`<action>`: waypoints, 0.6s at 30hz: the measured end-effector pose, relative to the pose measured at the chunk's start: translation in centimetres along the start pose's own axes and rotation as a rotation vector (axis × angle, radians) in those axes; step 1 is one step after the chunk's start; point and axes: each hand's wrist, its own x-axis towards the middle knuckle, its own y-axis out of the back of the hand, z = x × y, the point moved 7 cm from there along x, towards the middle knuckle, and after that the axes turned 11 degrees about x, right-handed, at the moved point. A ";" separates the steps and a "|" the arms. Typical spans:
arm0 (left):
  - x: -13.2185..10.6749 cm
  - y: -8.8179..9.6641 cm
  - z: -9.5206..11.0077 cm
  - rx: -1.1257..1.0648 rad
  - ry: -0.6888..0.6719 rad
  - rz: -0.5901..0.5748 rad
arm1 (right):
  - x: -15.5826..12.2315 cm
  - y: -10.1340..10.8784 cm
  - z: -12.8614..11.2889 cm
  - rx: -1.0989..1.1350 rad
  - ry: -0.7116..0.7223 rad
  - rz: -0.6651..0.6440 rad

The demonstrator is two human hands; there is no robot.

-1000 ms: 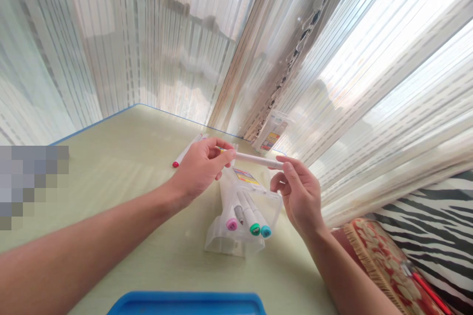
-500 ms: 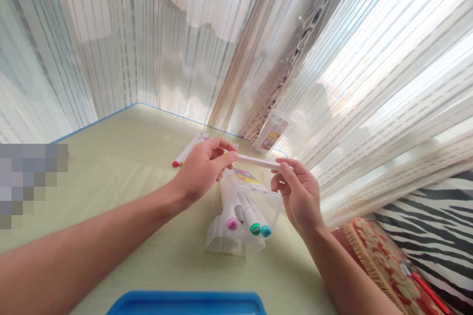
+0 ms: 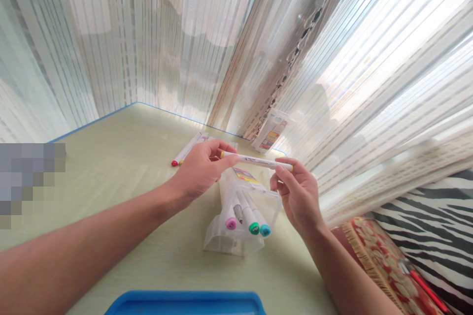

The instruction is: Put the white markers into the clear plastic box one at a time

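A white marker with yellow ends is held level above the table, one end in each hand. My left hand pinches its left end and my right hand pinches its right end. Right below lies a clear plastic marker case on its side, with pink, grey, green and cyan capped markers sticking out of its open mouth toward me.
Loose markers, one with a red cap, lie on the pale green table behind my left hand. A second clear case stands by the sheer curtains. A blue tray edge shows at the bottom. A zebra-patterned cushion sits at right.
Both hands have shifted their pinch along the marker, so its yellow ends and printed barrel now show. The case and loose markers have not moved.
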 end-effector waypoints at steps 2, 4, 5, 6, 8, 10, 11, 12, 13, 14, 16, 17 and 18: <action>0.0 0.0 0.2 -0.005 -0.019 0.005 | 0.0 0.0 0.1 -0.006 -0.012 0.016; -0.1 0.0 0.3 -0.022 -0.032 0.005 | 0.1 0.0 0.1 -0.012 -0.023 0.030; -0.1 0.0 0.3 -0.033 -0.034 0.003 | 0.1 0.0 0.1 -0.013 -0.027 0.036; 0.0 0.0 0.3 -0.043 -0.034 0.001 | 0.1 0.0 0.1 -0.012 -0.032 0.041; 0.0 0.0 0.2 -0.067 -0.032 -0.005 | 0.1 0.0 0.1 -0.005 -0.042 0.051; 0.1 0.0 0.1 -0.098 -0.028 -0.009 | 0.2 0.1 0.1 0.007 -0.053 0.059; 0.2 0.0 0.1 -0.114 -0.024 -0.009 | 0.2 0.1 0.1 0.011 -0.055 0.063; 0.3 0.0 0.0 -0.128 -0.019 -0.009 | 0.2 0.2 0.2 0.015 -0.056 0.065; 0.3 0.1 -0.1 -0.140 -0.013 -0.009 | 0.2 0.3 0.2 0.018 -0.054 0.066; 0.4 0.0 -0.2 -0.151 -0.006 -0.009 | 0.2 0.4 0.2 0.021 -0.050 0.066; 0.5 0.0 -0.3 -0.173 0.005 -0.013 | 0.3 0.5 0.1 0.028 -0.038 0.067; 0.5 0.0 -0.4 -0.186 0.007 -0.014 | 0.3 0.5 0.1 0.031 -0.033 0.069; 0.6 0.0 -0.4 -0.200 0.009 -0.015 | 0.3 0.6 0.0 0.034 -0.030 0.073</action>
